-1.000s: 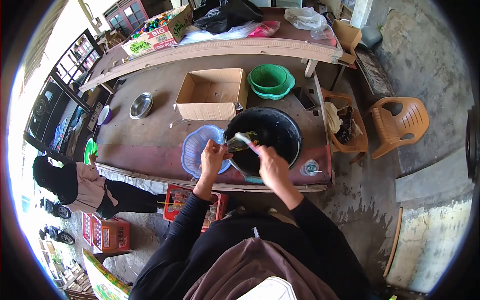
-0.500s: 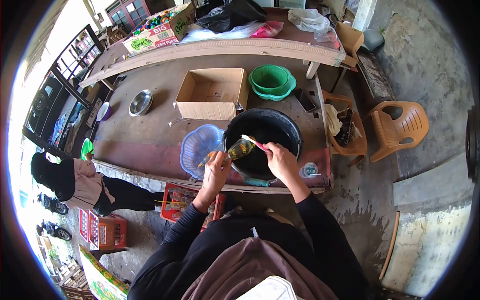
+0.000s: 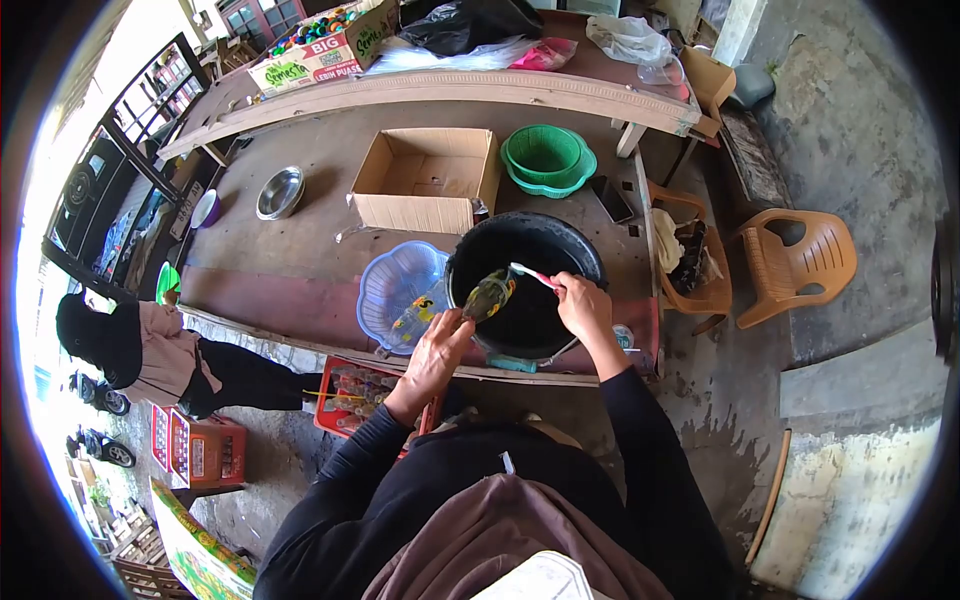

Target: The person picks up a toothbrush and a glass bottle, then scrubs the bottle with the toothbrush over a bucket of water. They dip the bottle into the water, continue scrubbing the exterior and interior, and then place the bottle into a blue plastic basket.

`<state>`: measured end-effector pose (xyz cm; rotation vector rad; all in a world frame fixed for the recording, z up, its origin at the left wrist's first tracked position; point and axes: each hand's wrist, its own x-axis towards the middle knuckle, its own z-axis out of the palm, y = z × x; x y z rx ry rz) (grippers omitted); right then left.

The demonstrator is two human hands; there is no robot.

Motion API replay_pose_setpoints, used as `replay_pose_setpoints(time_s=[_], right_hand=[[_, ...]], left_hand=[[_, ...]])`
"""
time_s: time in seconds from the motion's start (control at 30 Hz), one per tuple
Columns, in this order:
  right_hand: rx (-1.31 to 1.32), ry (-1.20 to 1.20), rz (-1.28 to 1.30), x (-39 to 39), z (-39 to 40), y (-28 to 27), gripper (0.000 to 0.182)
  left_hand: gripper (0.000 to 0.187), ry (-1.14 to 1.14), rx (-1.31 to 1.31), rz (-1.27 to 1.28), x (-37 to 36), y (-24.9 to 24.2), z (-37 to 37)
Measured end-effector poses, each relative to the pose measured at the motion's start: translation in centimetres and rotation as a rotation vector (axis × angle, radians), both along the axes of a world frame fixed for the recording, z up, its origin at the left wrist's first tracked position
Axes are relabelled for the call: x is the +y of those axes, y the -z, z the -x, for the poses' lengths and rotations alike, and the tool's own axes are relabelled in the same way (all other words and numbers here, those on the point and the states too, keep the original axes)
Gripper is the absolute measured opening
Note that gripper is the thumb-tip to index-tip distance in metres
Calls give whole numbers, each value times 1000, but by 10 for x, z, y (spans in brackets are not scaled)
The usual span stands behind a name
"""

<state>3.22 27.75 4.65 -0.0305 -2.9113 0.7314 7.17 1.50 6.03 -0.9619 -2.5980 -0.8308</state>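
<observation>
**Clear, yellow-printed bottle (image 3: 490, 295) and slim pink-and-white toothbrush (image 3: 537, 275) over a round black tub (image 3: 570, 235)**

The left hand (image 3: 437, 350) curls its fingers around one end of the bottle, tilting it outward; the right hand (image 3: 585, 305) pinches the toothbrush's handle, nearly closed, brush head right by the bottle's far end. Whether bristles touch it is too small to tell. Holding both above the tub probably lets drips fall inside. Just left, a pale-blue scalloped plastic basin (image 3: 380, 275) holds another yellow-printed bottle (image 3: 418, 318), likely set there within reach. The tub looks deep and dark inside. Beyond stand an open, flat-sided brown cardboard box (image 3: 415, 212) and nested green bowls (image 3: 540, 150), the lower one wavy-rimmed; below, a red plastic crate (image 3: 325, 412) holds more bottles.
</observation>
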Motion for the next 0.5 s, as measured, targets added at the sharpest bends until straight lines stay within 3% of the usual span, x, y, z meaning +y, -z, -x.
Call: replay_pose_setpoints(time_s=[0.2, 0.33, 0.5], right_hand=[[-27, -213, 162, -14, -9, -23, 14], [32, -88, 36, -3, 11, -17, 15], [-215, -296, 184, -23, -2, -48, 17]], left_hand=[[26, -16, 27, 57, 1, 4, 5], [23, -26, 44, 69, 3, 2, 4], [21, -20, 34, 12, 4, 0, 9]])
